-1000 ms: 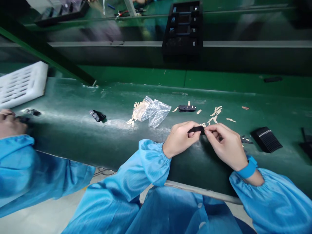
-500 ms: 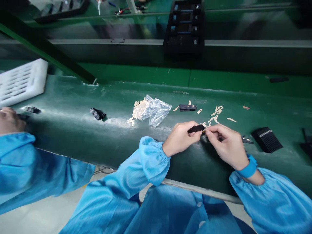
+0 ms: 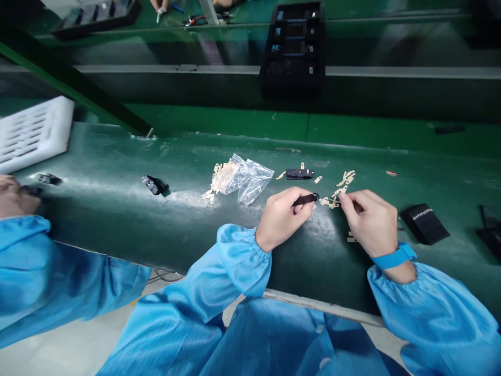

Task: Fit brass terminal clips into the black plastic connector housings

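My left hand (image 3: 282, 215) is closed around a small black plastic part (image 3: 305, 199), whose far end pokes out past the thumb and forefinger. To its right, apart from that part, my right hand (image 3: 370, 219) has thumb and forefinger pinched together at a scatter of small pale flat tabs (image 3: 333, 200). Whether a tab sits between those fingertips is hidden. Beyond both hands, more pale tabs (image 3: 346, 178) lie loose on the green bench. A flat stack of black parts (image 3: 299, 174) rests just behind my left hand.
A clear plastic bag (image 3: 254, 180) lies beside a heap of pale tabs (image 3: 224, 177). Rows of black parts (image 3: 425, 224) stand right of my right hand. At left are a black clip-like piece (image 3: 155, 185), a white slotted tray (image 3: 35, 133) and a co-worker's hand (image 3: 15, 197).
My right hand has moved away from the black part's end, to the loose tabs. My left hand, still holding the part, has shifted slightly left and up.
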Demonstrator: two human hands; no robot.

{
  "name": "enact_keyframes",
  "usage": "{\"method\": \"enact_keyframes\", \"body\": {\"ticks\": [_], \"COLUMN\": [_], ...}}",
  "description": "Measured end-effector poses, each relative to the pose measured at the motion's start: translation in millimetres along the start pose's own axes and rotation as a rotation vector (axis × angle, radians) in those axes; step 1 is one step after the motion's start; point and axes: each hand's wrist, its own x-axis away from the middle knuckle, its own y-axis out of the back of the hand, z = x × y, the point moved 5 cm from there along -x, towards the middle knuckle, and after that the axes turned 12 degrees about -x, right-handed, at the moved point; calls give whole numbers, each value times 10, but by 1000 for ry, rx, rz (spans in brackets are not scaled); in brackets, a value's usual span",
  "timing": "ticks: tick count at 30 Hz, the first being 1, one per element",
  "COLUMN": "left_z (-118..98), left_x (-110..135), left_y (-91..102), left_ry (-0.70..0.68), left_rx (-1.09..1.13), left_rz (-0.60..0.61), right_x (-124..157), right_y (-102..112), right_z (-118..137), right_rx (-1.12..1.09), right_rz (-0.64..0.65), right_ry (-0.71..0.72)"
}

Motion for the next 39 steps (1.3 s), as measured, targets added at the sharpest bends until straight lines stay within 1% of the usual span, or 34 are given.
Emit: {"method": "enact_keyframes", "body": {"ticks": [2,4,6,8,11,14,16,19,21,22,23,25,27,28,30,31,34,39], "left_z": [-54,-88,-94,-80,-50,-39,-48,-73,-77,-64,-38,35,85,92,78,68,47,25], "left_x": [21,45,67,83,96,112,126,129,104,82,58,28,38,51,75,81,84,73], "left_y": [11,23,39,54,48,14,4,4,1,-7,-22,-90,-194,-248,-344,-379,-433,-416], "left_ry": [-131,-262,-371,-444,-484,-493,-509,-519,-462,-395,-299,-68,131,195,259,273,297,330], "left_rx": [-122,-246,-331,-367,-399,-424,-415,-380,-322,-269,-195,-6,215,319,496,567,698,761], "left_rz": [-20,-46,-85,-120,-130,-101,-102,-110,-80,-42,13,162,321,391,500,528,551,554], "right_x": [5,7,6,13,65,136,171,194,189,175,156,116,97,96,105,113,148,183], "right_y": [-11,14,56,67,0,-85,-136,-179,-169,-148,-119,-54,-22,-23,-45,-62,-121,-174], "right_z": [1,2,-9,-35,-45,-36,-28,-33,-58,-71,-81,-79,-48,-28,12,27,40,19], "right_rx": [-9,-53,-156,-338,-621,-786,-867,-942,-932,-908,-873,-784,-708,-681,-651,-643,-618,-605], "right_rz": [10,3,14,96,318,480,531,524,458,399,330,186,91,63,28,21,32,62], "right_ry": [20,-4,-96,-257,-509,-678,-737,-786,-801,-783,-748,-645,-556,-527,-487,-474,-455,-433]}}
